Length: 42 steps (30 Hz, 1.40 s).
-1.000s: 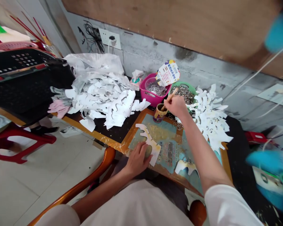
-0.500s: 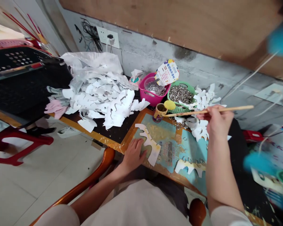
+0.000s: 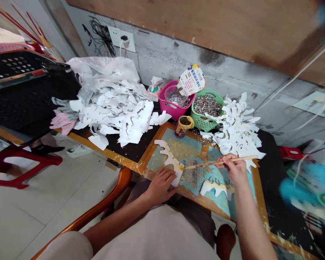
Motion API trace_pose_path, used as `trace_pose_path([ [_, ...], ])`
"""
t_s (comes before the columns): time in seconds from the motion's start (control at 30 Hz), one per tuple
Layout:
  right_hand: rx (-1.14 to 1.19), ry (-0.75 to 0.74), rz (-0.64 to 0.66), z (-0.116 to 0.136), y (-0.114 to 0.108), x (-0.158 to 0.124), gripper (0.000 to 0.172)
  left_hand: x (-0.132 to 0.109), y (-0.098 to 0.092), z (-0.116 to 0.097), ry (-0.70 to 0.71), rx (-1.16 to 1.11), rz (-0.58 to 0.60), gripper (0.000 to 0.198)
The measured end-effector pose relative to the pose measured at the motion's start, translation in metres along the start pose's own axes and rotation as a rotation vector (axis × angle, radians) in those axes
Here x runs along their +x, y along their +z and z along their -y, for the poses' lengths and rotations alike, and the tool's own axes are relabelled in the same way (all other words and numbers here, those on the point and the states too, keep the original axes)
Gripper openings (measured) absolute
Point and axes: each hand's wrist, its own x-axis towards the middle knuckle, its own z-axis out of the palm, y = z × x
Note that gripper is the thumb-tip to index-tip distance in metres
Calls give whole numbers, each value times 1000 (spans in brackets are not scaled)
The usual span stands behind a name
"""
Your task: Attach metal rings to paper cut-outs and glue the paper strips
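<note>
My right hand [image 3: 234, 168] grips a long thin wooden stick [image 3: 209, 164] between thumb and fingers. The stick's yellowish tip touches the right edge of a white scalloped cut-out [image 3: 176, 169]; whether it has bristles I cannot make out. My left hand [image 3: 162, 184] lies with its fingers flat on the cut-out's lower part. Yellow smears run along that edge. A second white cut-out [image 3: 213, 188] with several metal rings along its top edge lies on the stained blue sheet [image 3: 192, 148], partly behind my right wrist. A small smeared pot [image 3: 182, 130] stands beyond them.
Behind the pot are a pink basket [image 3: 169, 109] and a green basket [image 3: 206, 124] of metal rings. White cut-outs heap up at left [image 3: 119, 104] and right [image 3: 238, 133]. Loose rings [image 3: 203, 139] lie near the green basket. A wooden chair arm [image 3: 121, 180] borders the table's front.
My right hand has brought the stick down from the pot onto the cut-out's edge. My left hand has shifted slightly right and down, onto the cut-out's lower part.
</note>
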Motion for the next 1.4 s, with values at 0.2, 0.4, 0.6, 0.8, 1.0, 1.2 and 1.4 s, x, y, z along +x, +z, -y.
trace_pose_path([
  [0.2,16,-9,63,1,11,12,25,-1,1,0,-1,0,0,29],
  [0.4,51,-14,188,0,26,30,24,-1,2,1,24,-6,-39,30],
  [0.6,55,-48,255,2,41,41,20,-1,4,2,30,-4,-37,32],
  [0.8,23,-114,277,10,66,41,22,-1,2,1,25,-6,-21,30],
  [1.0,83,-203,162,12,68,38,15,3,-2,0,40,22,-21,22],
  [1.2,80,-138,203,11,45,40,22,6,-6,1,-2,52,-74,20],
  [1.4,-10,-113,202,15,58,44,23,20,-15,16,-226,197,-170,35],
])
